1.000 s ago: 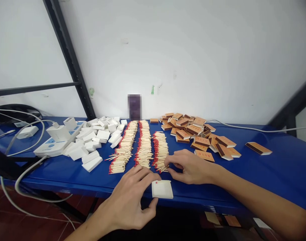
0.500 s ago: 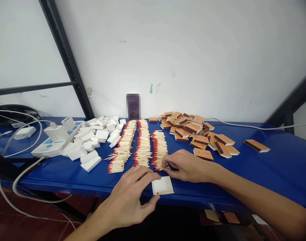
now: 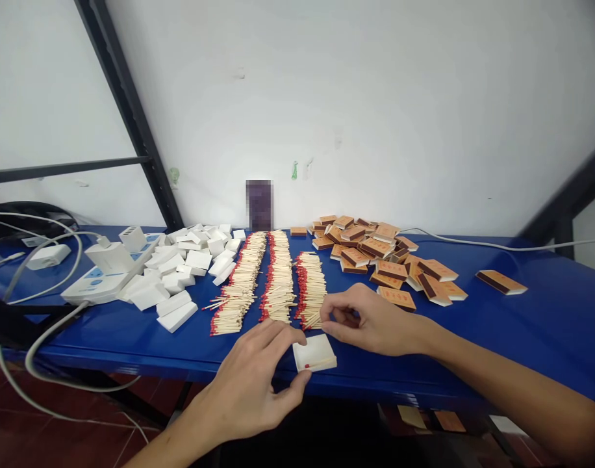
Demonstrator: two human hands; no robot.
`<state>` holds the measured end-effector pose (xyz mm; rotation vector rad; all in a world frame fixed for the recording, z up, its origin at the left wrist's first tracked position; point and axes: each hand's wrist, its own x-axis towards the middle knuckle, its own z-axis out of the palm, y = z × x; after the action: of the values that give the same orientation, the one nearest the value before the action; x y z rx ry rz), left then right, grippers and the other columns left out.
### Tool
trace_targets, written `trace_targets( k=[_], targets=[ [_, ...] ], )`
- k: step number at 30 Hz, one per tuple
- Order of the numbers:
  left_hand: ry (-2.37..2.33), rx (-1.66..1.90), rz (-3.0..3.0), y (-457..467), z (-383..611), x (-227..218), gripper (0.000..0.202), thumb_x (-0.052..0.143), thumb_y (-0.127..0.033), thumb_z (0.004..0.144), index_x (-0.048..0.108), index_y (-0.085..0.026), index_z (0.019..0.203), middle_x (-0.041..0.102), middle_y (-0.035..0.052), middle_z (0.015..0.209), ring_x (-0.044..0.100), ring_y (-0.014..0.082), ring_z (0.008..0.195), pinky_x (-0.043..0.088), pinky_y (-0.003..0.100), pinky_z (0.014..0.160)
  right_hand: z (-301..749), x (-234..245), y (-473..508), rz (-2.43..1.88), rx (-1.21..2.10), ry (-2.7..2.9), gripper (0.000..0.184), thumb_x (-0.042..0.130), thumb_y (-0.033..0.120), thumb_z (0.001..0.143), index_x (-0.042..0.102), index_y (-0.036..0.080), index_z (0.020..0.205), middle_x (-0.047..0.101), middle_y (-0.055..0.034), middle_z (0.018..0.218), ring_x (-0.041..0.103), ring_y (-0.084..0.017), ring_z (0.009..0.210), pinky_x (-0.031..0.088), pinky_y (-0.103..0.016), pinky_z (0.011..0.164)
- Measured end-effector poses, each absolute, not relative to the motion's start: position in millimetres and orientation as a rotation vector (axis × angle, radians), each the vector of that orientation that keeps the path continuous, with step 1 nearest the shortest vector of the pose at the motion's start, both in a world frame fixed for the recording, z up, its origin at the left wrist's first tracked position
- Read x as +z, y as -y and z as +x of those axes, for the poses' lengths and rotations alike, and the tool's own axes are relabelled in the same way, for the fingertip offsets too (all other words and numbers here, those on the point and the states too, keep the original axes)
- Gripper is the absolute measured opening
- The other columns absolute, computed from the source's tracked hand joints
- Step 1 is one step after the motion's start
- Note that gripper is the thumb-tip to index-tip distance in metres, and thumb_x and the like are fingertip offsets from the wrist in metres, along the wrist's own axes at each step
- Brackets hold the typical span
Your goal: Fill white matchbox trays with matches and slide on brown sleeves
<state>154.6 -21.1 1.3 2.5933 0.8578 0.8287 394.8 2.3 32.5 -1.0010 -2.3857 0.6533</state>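
My left hand (image 3: 261,374) grips the left end of a small white matchbox tray (image 3: 310,351) between thumb and forefinger, near the front edge of the blue table. Inside the tray a single red-headed match (image 3: 321,363) lies along the near wall. My right hand (image 3: 363,320) is closed in a pinch at the near end of the right-hand row of matches (image 3: 311,283); its fingertips are on the stick end of a match. Two longer rows, the middle matches (image 3: 278,279) and the left matches (image 3: 241,279), lie beside it with their red heads leftward.
White empty trays (image 3: 185,257) are heaped on the left, by a power strip (image 3: 95,283) with chargers and cables. Orange-brown matchbox sleeves (image 3: 375,249) lie piled on the right, with one lone sleeve (image 3: 501,282) farther out. A black frame post (image 3: 132,117) rises at the left.
The tray has shifted slightly up and left and tilted a little, with my left thumb now against its near edge. My right hand has moved slightly right, still pinched by the matches.
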Motion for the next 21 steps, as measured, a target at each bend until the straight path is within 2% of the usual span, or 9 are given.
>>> trace_targets(
  k=[4, 7, 10, 17, 21],
  targets=[
    [-0.811, 0.832, 2.574, 21.4, 152.3, 2.9, 0.022, 0.056, -0.020, 0.092, 0.052, -0.025, 0.113, 0.065, 0.0020, 0.109, 0.060, 0.0194, 0.101, 0.048, 0.033, 0.091, 402.0, 32.3, -8.1, -1.027, 0.421, 2.527, 0.007, 0.058, 0.016, 0.082, 0.058, 0.018, 0.076, 0.039, 0.0089, 0.054, 0.036, -0.007, 0.048, 0.029, -0.021, 0.053],
    [-0.769, 0.886, 2.549, 20.1, 151.2, 1.6, 0.024, 0.055, -0.018, 0.094, 0.052, -0.025, 0.116, 0.065, 0.0021, 0.115, 0.060, 0.0177, 0.106, 0.047, 0.031, 0.095, 401.6, 33.3, -8.7, -1.034, 0.401, 2.619, 0.006, 0.059, 0.012, 0.078, 0.059, 0.018, 0.077, 0.045, 0.0069, 0.058, 0.042, -0.008, 0.054, 0.030, -0.022, 0.056],
    [-0.743, 0.946, 2.547, 19.4, 150.8, -0.8, 0.028, 0.058, -0.017, 0.093, 0.053, -0.025, 0.119, 0.064, 0.0026, 0.119, 0.059, 0.0172, 0.109, 0.046, 0.030, 0.097, 399.4, 34.4, -8.3, -1.079, 0.416, 2.646, 0.007, 0.059, 0.012, 0.078, 0.061, 0.018, 0.080, 0.048, 0.0057, 0.060, 0.045, -0.010, 0.056, 0.031, -0.022, 0.057],
    [-0.705, 0.922, 2.614, 20.9, 151.2, -3.1, 0.033, 0.067, -0.017, 0.082, 0.057, -0.024, 0.113, 0.066, 0.0035, 0.109, 0.061, 0.0202, 0.099, 0.049, 0.034, 0.089, 399.7, 30.9, -10.2, -1.069, 0.431, 2.619, 0.007, 0.060, 0.013, 0.080, 0.065, 0.018, 0.081, 0.049, 0.0062, 0.060, 0.043, -0.009, 0.053, 0.032, -0.022, 0.057],
    [-0.705, 0.882, 2.662, 22.0, 151.6, -3.5, 0.031, 0.067, -0.017, 0.081, 0.058, -0.023, 0.110, 0.066, 0.0034, 0.106, 0.062, 0.0207, 0.097, 0.049, 0.035, 0.089, 399.0, 31.7, -9.9, -1.107, 0.521, 2.598, 0.009, 0.061, 0.018, 0.082, 0.069, 0.019, 0.084, 0.047, 0.0075, 0.056, 0.042, -0.008, 0.050, 0.034, -0.022, 0.057]
  ],
)
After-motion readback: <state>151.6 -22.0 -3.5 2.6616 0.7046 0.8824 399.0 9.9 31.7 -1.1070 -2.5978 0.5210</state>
